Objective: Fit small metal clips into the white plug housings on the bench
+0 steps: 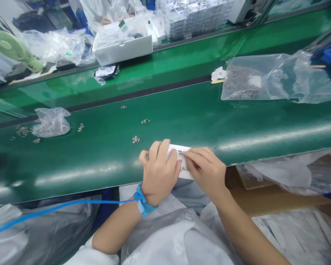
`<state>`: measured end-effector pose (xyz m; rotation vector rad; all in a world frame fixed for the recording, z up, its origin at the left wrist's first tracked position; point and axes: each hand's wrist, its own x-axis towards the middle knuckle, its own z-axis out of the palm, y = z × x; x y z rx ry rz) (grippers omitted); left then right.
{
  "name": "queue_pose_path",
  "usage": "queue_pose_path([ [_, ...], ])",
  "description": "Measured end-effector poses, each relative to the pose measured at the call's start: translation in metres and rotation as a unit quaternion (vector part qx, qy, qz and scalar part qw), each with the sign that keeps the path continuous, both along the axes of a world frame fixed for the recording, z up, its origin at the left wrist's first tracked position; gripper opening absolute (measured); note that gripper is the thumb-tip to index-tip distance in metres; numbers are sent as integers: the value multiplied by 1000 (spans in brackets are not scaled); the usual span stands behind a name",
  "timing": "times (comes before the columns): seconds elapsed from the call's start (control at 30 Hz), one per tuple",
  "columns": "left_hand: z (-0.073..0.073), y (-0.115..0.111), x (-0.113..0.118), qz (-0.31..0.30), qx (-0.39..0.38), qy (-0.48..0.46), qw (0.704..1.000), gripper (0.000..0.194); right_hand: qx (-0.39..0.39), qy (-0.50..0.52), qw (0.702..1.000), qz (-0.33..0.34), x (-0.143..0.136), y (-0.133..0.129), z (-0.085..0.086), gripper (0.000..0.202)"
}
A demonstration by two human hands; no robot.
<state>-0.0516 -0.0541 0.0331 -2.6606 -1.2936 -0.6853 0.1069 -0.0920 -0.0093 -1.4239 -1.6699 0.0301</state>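
Note:
A flat white piece [185, 173] with small dark markings or parts lies between my hands at the front edge of the green bench. My left hand [161, 169], with a blue wrist strap [142, 200], is closed over its left part. At the piece's upper right, my right hand [205, 169] pinches with thumb and forefinger; whatever is between those fingertips is too small to make out. A small heap of metal parts [136, 139] sits on the bench just beyond my left hand.
Small metal parts [145, 121] lie scattered left of centre. A small plastic bag [52, 122] is at left, a larger bag of parts [242, 81] at right. Behind, a shelf holds a white box [123, 49] and a green fan [12, 46]. Another person's hand [105, 20] shows beyond.

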Motion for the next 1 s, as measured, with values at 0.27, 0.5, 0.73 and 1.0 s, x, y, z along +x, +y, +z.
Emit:
queue_pose_path([
  [0.27,-2,5,-1,-66,-6,-29,997,12,6,65,998,-7,-1,-2,-1,18],
  [0.5,0,5,2,-71,14,-42,997,12,8,-53,997,56,5,-1,0,25],
  [0.73,-5,1,-2,-46,-34,-66,996,17,-40,5,999,20,10,11,9,22],
  [1.0,-6,2,0,-46,-59,-83,994,19,-77,-23,996,24,6,16,15,17],
])
